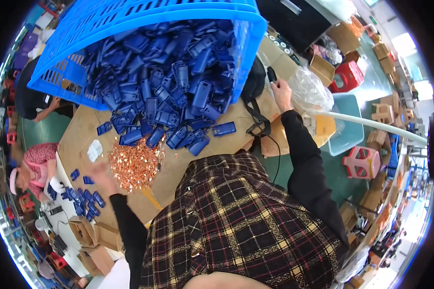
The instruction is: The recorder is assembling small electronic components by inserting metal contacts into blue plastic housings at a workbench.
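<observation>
My right hand (281,95) is out at the right edge of the cardboard-covered table. It is closed on a slim black tool (272,74), whose exact kind I cannot make out. My left hand (102,176) is smeared by motion, beside a heap of small copper-coloured metal pieces (136,164); its fingers do not show clearly. Beyond the heap, a pile of dark blue plastic housings (154,103) spills from a tipped blue crate (250,53). One housing (224,128) lies apart at the pile's right.
More blue housings (84,201) lie at the left, near a person in pink (38,159) wearing white gloves. Open cardboard boxes (94,236) stand at the lower left. A black strap (256,115), a clear plastic bag (309,89) and a teal bin (349,118) are at the right.
</observation>
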### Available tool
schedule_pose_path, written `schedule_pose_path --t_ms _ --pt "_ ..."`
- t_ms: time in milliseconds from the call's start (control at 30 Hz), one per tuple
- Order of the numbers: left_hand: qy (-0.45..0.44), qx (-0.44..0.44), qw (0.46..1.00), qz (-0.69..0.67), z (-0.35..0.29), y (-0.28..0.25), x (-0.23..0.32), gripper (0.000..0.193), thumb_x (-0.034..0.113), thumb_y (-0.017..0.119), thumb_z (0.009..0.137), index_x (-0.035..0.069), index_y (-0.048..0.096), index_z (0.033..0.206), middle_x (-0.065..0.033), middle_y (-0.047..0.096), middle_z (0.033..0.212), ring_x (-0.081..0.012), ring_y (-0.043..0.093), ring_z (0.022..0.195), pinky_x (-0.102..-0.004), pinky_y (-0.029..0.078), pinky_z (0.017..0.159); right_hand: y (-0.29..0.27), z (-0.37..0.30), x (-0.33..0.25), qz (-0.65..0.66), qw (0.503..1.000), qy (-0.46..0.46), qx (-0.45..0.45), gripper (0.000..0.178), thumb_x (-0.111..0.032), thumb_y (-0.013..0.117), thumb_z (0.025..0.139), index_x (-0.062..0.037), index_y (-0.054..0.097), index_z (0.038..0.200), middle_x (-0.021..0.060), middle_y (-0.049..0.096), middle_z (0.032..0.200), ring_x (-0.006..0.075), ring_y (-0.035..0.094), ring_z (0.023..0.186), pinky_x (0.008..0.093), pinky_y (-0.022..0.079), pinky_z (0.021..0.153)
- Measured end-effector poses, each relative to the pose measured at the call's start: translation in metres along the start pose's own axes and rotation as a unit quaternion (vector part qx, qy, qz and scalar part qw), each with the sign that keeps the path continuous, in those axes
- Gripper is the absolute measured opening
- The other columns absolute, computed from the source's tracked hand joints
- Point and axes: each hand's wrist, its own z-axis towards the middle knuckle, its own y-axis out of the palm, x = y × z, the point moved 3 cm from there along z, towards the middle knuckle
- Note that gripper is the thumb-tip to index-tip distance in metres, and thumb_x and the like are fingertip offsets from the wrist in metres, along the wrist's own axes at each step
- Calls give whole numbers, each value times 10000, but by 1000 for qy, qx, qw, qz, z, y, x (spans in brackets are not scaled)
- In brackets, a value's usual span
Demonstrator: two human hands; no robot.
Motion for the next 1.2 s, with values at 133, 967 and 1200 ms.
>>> schedule_pose_path --t_ms 133,967,1200 --pt "48 -333 908 249 -155 212 51 220 153 487 885 35 549 1060 -32 567 889 -104 538 755 -241 444 683 14 -16 20 -39 999 27 -20 211 -196 623 732 -18 513 716 180 519 745 352 512 723 429 409 646" --pt "118 -522 804 259 -321 481 -36 494 -13 456 781 -34 316 1254 -260 410 1187 -417 375 1113 -424 326 942 62 -64 -16 78 982 57 -160 188 -165 546 760 -47 576 902 148 590 880 330 582 762 416 467 655" --pt "105 -485 841 215 -321 482 -41 286 15 457 795 -29 438 1077 -243 501 1012 -403 476 966 -432 392 828 41 -39 -17 63 964 0 -258 133 -137 552 765 -16 562 817 155 536 815 337 547 764 403 452 647"
